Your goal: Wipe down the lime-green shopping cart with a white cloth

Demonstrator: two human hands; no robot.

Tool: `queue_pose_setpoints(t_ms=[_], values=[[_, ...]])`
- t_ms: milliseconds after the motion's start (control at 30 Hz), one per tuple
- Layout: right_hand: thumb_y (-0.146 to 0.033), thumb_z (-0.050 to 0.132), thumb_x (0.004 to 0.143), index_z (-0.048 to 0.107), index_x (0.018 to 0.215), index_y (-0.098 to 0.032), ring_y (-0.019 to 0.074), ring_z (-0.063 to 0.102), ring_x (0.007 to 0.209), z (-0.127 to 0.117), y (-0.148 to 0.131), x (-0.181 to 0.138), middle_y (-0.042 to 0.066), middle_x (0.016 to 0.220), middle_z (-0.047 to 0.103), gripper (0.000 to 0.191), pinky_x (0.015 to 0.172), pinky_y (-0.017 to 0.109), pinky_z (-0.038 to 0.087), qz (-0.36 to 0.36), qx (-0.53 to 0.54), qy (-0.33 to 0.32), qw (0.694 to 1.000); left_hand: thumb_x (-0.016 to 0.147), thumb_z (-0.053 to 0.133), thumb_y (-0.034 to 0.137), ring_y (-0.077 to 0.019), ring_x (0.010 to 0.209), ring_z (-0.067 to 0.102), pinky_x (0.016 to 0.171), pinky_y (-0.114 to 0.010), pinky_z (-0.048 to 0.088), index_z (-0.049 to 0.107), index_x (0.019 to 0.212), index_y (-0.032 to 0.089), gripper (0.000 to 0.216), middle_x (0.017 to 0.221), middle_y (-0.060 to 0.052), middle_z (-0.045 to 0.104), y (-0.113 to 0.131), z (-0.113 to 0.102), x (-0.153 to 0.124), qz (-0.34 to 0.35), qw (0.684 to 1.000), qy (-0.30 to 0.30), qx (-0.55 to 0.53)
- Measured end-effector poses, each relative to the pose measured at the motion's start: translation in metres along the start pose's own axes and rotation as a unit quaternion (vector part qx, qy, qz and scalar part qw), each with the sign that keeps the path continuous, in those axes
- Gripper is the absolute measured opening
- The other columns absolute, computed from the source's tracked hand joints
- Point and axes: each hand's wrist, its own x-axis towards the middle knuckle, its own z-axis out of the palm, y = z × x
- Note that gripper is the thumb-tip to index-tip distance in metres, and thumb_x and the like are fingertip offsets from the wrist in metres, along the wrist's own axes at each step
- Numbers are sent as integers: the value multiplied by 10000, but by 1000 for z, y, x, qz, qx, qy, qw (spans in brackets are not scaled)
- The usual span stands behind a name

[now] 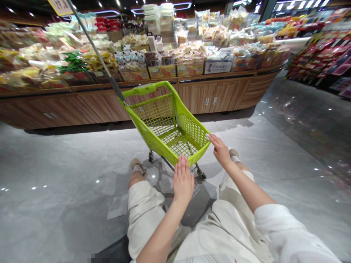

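Observation:
A small lime-green shopping cart point(161, 137) with mesh sides stands on its wheels in front of my legs, its basket bare inside. My left hand point(183, 179) lies flat against the cart's near rim, fingers straight and pointing up. At the cart's right near corner is my right hand point(220, 149), its fingers stretched out and the tips at the rim. Neither palm wraps round anything. From the far left corner of the cart a grey pole point(94, 47) rises at a slant.
A long wooden display counter point(216, 93) runs behind the cart, piled with packaged snacks point(189, 54). A yellow-edged price sign point(60, 6) hangs at upper left. More goods fill a rack point(319, 54) at right. My feet stand on either side of the cart on shiny grey floor point(68, 190).

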Motion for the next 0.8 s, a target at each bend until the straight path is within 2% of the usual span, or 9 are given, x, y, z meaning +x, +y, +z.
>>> queue_pose_setpoints(t_ms=[100,200,267,333,400,500,567,667,800], values=[[83,342,684,345,1531,-250,211,327,1467,15,-46,-22,69,1530,449,911,1207,533,305,-11,22,-5,1000,928,465,257,-277,1530,115,1223,-458,262,51,1562,34,790,1642,-193,165,4,3,1,-7,1000,3,-9],[59,365,695,255,1562,-215,207,288,1484,31,-102,-50,93,1569,379,916,1204,519,320,-84,75,-43,993,884,493,191,-277,1530,113,1230,-457,249,51,1561,29,824,1636,-197,187,4,4,1,-9,1000,-1,-9],[51,367,710,248,1562,-221,200,299,1478,34,-117,-57,93,1571,373,902,1189,509,349,-119,95,-57,987,866,505,166,-274,1530,116,1232,-457,246,51,1561,28,842,1633,-197,200,2,3,0,-8,1000,-6,-3],[62,346,727,290,1548,-251,182,331,1463,29,-106,-53,70,1548,418,880,1181,493,366,-154,100,-65,981,887,500,196,-272,1530,120,1231,-458,250,52,1561,29,826,1633,-194,199,-1,0,-2,-6,1000,-7,3],[80,319,735,353,1522,-273,168,360,1447,19,-75,-39,49,1515,470,863,1186,481,360,-165,90,-59,981,918,478,241,-268,1530,117,1229,-454,253,59,1562,35,795,1637,-188,189,-3,-2,-3,0,1000,-6,5],[93,317,716,436,1483,-257,182,378,1439,4,-20,-13,60,1491,501,852,1193,495,344,-85,47,-16,995,935,458,262,-267,1531,114,1227,-451,255,58,1566,50,777,1644,-180,165,-3,-4,-3,2,1000,-1,5],[91,327,702,473,1462,-237,204,389,1434,0,-2,-2,78,1482,510,840,1191,517,339,-21,23,7,999,935,460,263,-269,1530,119,1225,-454,259,47,1568,57,783,1648,-177,151,-2,-2,-3,-2,1000,2,3],[81,327,710,466,1468,-219,214,381,1439,8,-19,-8,94,1482,508,826,1196,534,323,23,22,29,999,936,460,266,-272,1530,118,1223,-451,265,36,1564,44,789,1648,-183,149,1,1,-3,-7,1000,6,-4],[67,354,705,314,1542,-250,193,313,1472,31,-90,-44,73,1542,430,896,1202,513,324,-54,77,-14,995,913,479,230,-281,1528,124,1223,-465,265,18,1561,32,819,1637,-199,183,3,3,-3,-13,1000,8,-10]])
